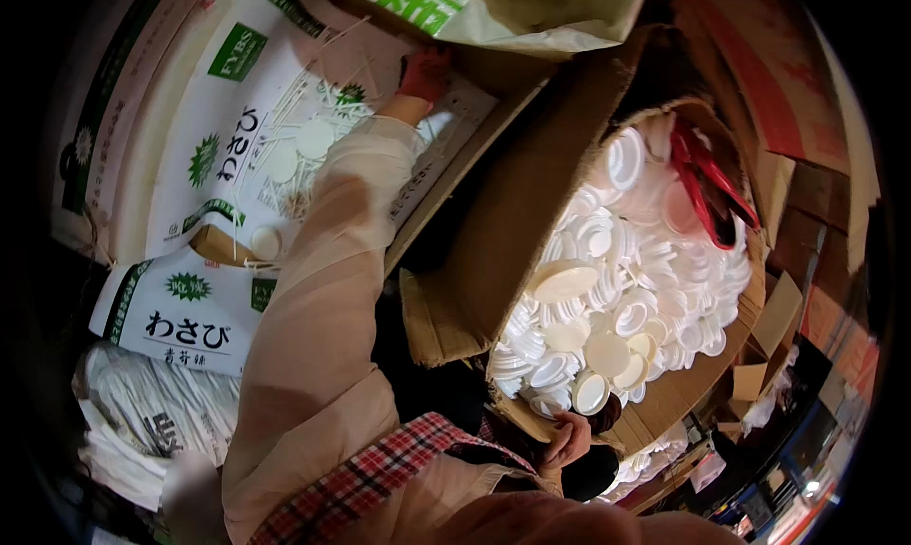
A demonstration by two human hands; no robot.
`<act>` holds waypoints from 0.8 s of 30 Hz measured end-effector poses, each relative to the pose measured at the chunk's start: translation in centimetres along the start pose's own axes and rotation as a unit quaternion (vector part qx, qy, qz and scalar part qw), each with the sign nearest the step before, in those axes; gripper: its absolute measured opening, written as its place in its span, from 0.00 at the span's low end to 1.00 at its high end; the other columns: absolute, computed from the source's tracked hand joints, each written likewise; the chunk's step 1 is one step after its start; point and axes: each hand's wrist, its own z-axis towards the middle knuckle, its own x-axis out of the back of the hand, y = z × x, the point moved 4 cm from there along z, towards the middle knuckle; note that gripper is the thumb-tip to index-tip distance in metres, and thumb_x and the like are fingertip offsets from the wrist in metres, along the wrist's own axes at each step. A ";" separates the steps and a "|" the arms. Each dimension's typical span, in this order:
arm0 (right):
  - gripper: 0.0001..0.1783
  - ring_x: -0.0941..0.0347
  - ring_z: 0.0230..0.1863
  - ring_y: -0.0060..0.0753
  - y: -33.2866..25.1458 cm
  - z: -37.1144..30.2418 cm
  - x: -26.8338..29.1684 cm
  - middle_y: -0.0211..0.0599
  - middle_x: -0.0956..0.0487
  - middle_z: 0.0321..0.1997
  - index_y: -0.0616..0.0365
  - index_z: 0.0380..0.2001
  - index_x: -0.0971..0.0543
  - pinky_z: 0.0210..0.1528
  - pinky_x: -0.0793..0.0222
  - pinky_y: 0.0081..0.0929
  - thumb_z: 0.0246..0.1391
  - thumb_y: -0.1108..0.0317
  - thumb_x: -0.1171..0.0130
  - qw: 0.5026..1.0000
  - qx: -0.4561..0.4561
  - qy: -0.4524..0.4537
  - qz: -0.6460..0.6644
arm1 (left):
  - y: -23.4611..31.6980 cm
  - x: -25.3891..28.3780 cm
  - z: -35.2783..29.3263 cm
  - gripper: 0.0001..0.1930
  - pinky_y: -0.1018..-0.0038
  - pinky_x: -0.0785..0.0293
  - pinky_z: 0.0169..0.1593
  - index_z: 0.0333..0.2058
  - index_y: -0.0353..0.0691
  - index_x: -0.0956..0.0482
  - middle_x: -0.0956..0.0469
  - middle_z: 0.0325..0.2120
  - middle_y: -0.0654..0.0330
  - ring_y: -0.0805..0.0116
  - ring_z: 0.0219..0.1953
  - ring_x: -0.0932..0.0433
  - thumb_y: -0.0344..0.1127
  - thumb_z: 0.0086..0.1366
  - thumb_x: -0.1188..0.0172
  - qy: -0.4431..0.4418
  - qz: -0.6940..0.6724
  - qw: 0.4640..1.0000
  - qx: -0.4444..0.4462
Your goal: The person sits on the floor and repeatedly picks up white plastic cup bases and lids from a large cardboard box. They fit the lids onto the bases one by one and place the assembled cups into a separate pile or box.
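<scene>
My left arm, in a sheer beige sleeve, stretches up into a printed white carton (180, 89). At its far side my left hand (427, 75) looks reddish, and its fingers are too dim to read. Thin white plastic sticks (294, 99) and several round white discs (315, 139) lie beside that forearm. My right hand (569, 441) is low at the near edge of a brown cardboard box (531, 203), its fingers curled together. A dark round thing (604, 414) touches or sits right by them; what they grip is unclear. White plastic lids (617, 289) heap up inside the brown box.
A red forked object (707, 184) lies on the lids at the far right. Beyond the cartons stands a bin with a white and green liner (569, 32). A white woven sack (157, 422) lies at lower left. More cardboard (778, 317) crowds the right side.
</scene>
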 end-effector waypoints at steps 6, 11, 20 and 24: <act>0.15 0.32 0.22 0.33 0.9 -0.1 -0.6 0.38 0.27 0.22 0.60 0.28 0.23 0.27 0.38 0.27 0.58 0.64 0.57 0.999 -0.006 0.013 0.046 | -1.0 3.1 -4.6 0.38 0.48 0.30 0.48 0.55 0.47 0.34 0.34 0.51 0.53 0.53 0.55 0.34 0.56 0.46 0.33 -0.050 -0.018 0.997 0.060; 0.15 0.34 0.23 0.26 0.1 0.9 -0.2 0.37 0.27 0.24 0.65 0.27 0.24 0.28 0.40 0.19 0.61 0.69 0.57 0.999 0.020 -0.001 0.045 | -0.6 4.7 -4.3 0.40 0.50 0.30 0.46 0.55 0.47 0.34 0.33 0.49 0.54 0.50 0.54 0.35 0.59 0.45 0.33 0.053 0.037 0.993 0.101; 0.16 0.33 0.22 0.29 -0.4 0.6 -0.4 0.38 0.27 0.23 0.63 0.26 0.24 0.27 0.39 0.24 0.59 0.65 0.56 0.999 -0.023 0.017 0.033 | -5.0 8.0 -11.6 0.40 0.53 0.34 0.52 0.57 0.46 0.35 0.34 0.53 0.51 0.49 0.54 0.35 0.59 0.48 0.36 -0.020 -0.025 0.976 0.217; 0.16 0.32 0.22 0.32 0.4 0.2 -0.4 0.39 0.27 0.22 0.63 0.25 0.23 0.27 0.38 0.25 0.58 0.64 0.55 0.998 -0.032 0.033 0.046 | -10.7 6.9 -18.9 0.40 0.52 0.36 0.53 0.58 0.47 0.35 0.35 0.54 0.51 0.50 0.55 0.36 0.56 0.47 0.33 -0.113 -0.002 0.944 0.311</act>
